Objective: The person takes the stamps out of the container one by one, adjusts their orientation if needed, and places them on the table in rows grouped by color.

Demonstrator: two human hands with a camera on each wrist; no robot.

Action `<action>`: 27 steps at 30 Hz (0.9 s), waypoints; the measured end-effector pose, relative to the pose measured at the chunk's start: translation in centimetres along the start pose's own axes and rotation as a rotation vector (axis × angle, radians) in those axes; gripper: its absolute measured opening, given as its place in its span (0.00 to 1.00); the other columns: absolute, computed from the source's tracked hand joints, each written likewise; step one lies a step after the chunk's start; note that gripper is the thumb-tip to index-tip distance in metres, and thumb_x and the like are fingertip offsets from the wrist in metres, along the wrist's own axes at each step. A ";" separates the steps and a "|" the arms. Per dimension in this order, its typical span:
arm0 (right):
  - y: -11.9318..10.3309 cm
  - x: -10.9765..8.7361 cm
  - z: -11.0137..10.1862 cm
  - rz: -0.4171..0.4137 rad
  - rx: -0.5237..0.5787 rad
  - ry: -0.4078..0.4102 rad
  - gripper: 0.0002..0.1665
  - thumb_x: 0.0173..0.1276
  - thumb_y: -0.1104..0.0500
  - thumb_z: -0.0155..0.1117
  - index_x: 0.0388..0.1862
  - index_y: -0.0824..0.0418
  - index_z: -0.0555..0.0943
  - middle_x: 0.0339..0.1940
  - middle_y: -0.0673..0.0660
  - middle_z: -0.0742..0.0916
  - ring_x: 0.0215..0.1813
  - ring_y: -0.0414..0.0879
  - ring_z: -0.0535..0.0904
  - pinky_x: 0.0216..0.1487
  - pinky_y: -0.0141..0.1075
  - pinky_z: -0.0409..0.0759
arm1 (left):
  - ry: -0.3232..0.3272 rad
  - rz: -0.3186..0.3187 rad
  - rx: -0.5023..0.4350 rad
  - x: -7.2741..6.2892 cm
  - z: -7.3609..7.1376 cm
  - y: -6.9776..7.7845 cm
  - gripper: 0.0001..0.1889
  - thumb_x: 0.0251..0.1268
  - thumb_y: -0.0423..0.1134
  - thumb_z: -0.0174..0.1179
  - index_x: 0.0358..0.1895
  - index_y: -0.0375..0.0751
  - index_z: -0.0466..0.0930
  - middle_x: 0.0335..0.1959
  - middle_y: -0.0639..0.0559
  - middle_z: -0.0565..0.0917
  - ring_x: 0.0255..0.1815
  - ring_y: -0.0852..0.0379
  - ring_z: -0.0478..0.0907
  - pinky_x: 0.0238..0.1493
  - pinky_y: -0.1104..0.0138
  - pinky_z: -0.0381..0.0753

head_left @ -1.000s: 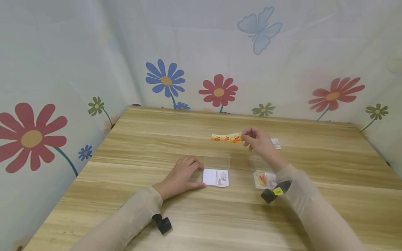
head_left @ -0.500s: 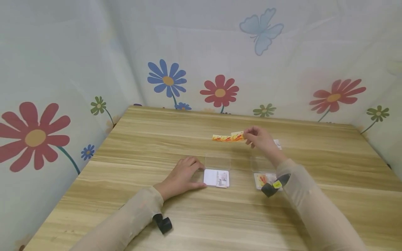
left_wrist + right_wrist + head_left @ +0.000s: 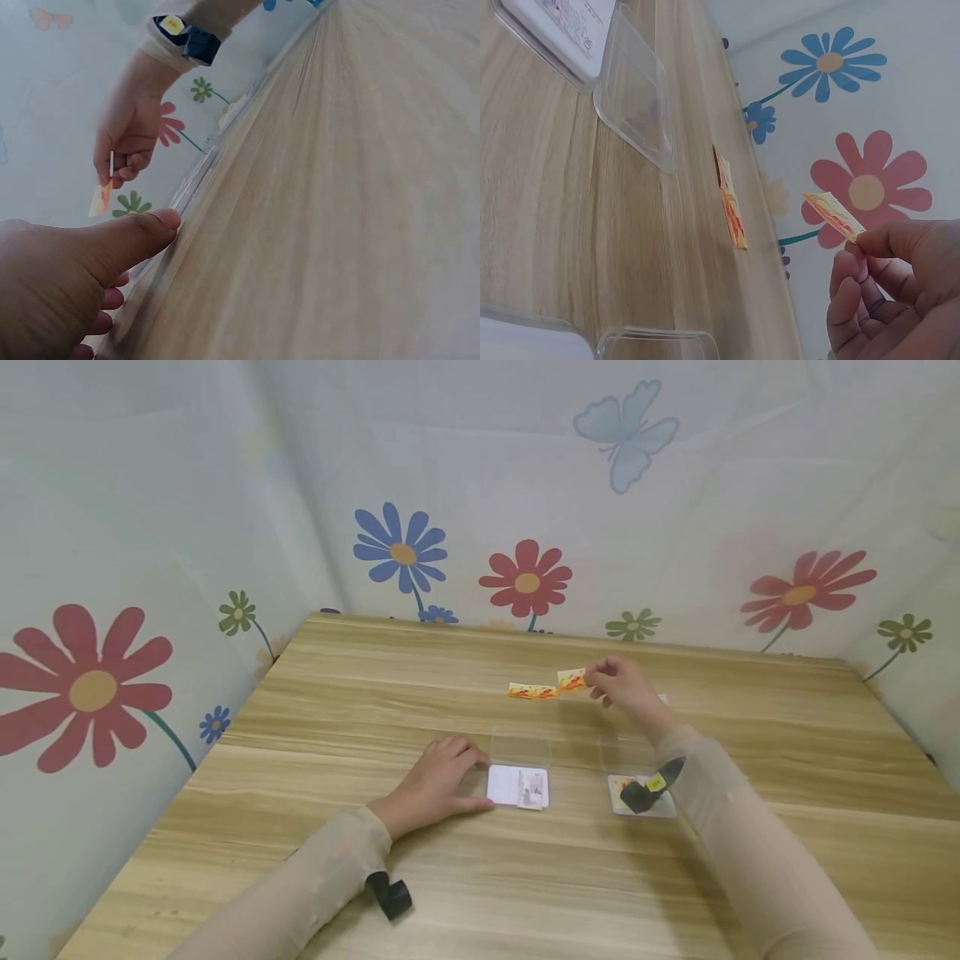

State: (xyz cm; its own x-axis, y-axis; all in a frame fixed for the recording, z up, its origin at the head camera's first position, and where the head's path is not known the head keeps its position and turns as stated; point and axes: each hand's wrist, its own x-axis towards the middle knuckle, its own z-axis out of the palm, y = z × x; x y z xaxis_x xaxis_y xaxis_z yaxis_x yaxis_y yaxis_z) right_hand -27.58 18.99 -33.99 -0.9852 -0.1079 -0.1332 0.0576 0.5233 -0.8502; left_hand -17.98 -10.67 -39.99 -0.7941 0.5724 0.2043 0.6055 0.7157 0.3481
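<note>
My right hand (image 3: 624,683) pinches a small yellow-and-orange printed stamp-sized paper (image 3: 832,212) between thumb and fingertips, raised above the tabletop. Two matching papers lie end to end on the table to its left, one of them this orange paper (image 3: 733,217). The left hand (image 3: 441,778) rests at the left side of an opened flat plastic case (image 3: 502,785), its thumb at the near corner and index finger at the far one. White card and a grey-printed paper (image 3: 530,788) lie in that case. A second opened case (image 3: 663,807) stands below the right forearm, partly hidden by the wrist camera.
Clear lids (image 3: 521,747) fold back behind both cases on the wood-grain table (image 3: 300,702). Behind the right hand, a pale paper (image 3: 663,699) is mostly hidden. A flower-printed curtain (image 3: 465,460) rises along the back and sides. Each wrist carries a black camera (image 3: 390,896).
The right hand has risen slightly and shifted right, lifting its paper apart from the two lying papers. Its forearm now covers more of the right case. My left hand stays in place.
</note>
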 end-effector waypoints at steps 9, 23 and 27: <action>0.6 1.1 -0.1 0.039 0.021 0.005 0.15 0.71 0.61 0.53 0.51 0.70 0.72 0.40 0.54 0.81 0.35 0.38 0.77 0.40 0.33 0.78 | -0.007 -0.004 -0.007 0.1 -0.2 -0.1 0.27 0.50 0.57 0.70 0.49 0.44 0.79 0.49 0.50 0.78 0.57 0.49 0.72 0.65 0.52 0.67; 1.5 1.9 0.1 0.060 -0.012 0.016 0.15 0.70 0.62 0.53 0.49 0.73 0.74 0.38 0.55 0.82 0.34 0.40 0.76 0.38 0.29 0.77 | -0.017 -0.007 -0.002 0.2 -0.1 -0.3 0.28 0.51 0.58 0.69 0.50 0.44 0.79 0.48 0.51 0.77 0.57 0.50 0.72 0.64 0.53 0.68; 1.8 2.2 0.3 0.071 -0.013 0.018 0.14 0.70 0.63 0.53 0.48 0.73 0.74 0.32 0.53 0.81 0.31 0.38 0.75 0.34 0.27 0.76 | -0.015 -0.003 -0.002 0.2 -0.1 -0.3 0.28 0.50 0.58 0.69 0.49 0.44 0.79 0.48 0.51 0.77 0.57 0.50 0.72 0.64 0.53 0.68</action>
State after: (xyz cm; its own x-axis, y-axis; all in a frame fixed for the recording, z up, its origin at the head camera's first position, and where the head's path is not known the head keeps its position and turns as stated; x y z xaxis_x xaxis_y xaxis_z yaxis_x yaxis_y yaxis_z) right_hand -29.56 19.44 -35.98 -0.9814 -0.0551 -0.1837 0.1254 0.5402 -0.8321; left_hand -18.31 -10.86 -39.94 -0.7952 0.5760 0.1894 0.6028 0.7169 0.3503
